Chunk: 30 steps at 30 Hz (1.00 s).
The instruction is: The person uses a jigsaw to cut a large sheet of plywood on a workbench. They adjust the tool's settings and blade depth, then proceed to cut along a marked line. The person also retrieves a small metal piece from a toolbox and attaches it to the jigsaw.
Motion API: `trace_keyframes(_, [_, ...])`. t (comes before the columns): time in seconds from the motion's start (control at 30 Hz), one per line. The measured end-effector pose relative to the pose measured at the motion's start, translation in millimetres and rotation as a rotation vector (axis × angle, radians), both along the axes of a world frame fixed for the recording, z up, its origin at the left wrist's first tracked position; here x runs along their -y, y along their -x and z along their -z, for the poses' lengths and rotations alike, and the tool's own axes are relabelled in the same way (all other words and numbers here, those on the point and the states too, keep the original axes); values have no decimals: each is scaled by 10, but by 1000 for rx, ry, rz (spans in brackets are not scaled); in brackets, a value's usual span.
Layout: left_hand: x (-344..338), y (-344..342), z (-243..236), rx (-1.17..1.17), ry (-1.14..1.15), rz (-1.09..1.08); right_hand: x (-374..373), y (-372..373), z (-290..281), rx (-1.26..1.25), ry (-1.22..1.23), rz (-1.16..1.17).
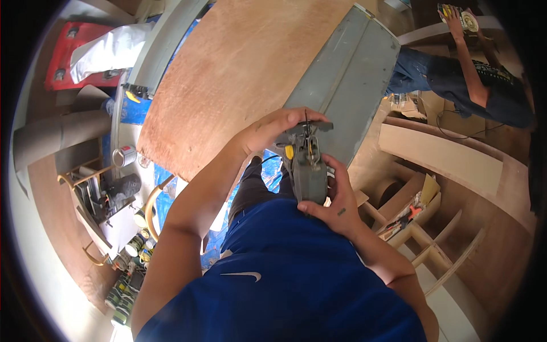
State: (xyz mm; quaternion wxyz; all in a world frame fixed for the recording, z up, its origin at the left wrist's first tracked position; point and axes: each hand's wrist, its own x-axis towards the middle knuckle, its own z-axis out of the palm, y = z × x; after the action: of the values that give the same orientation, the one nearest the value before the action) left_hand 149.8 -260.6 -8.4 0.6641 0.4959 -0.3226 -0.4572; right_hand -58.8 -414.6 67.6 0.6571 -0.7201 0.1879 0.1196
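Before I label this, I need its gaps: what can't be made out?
In the head view:
Power tool: far side, hidden by its own body.
Wooden board: far end, cut off by the upper edge.
Grey panel: left part, covered by the board.
Red platform: middle, under silvery sheet.

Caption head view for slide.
Right hand grips a grey power tool; left hand at its far end, wooden panel beyond.

Power tool (312, 176), matt dark plastic with metal parts; broad board (245, 68), bare grained wood; grey panel (347, 80), smooth, low sheen; floor sheeting (134, 112), crinkled blue plastic; silvery sheet (111, 52), glossy, creased; shirt (290, 273), matt blue cloth.
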Motion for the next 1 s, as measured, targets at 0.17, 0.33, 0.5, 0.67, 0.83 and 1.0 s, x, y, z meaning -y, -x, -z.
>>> trace_keyframes(0.17, [5, 46, 121, -82, 166, -43, -123, 96, -36, -4, 36, 14])
trace_keyframes(0.33, [-3, 80, 227, -68, 160, -103, -184, 57, -87, -22, -7, 45])
trace_keyframes(0.5, [20, 77, 343, 0, 117, -175, -143, -2, -73, 0, -33, -12])
trace_keyframes(0.67, [0, 120, 361, 33, 128, -219, -15, 9, -52, -55, -45, -80])
trace_keyframes(0.83, [7, 143, 395, 30, 148, -229, 65, 6, 39, 49, 18, -5])
trace_keyframes(1.0, [59, 198, 345, 13, 173, -286, 61, -448, 93, 210, 13, 66])
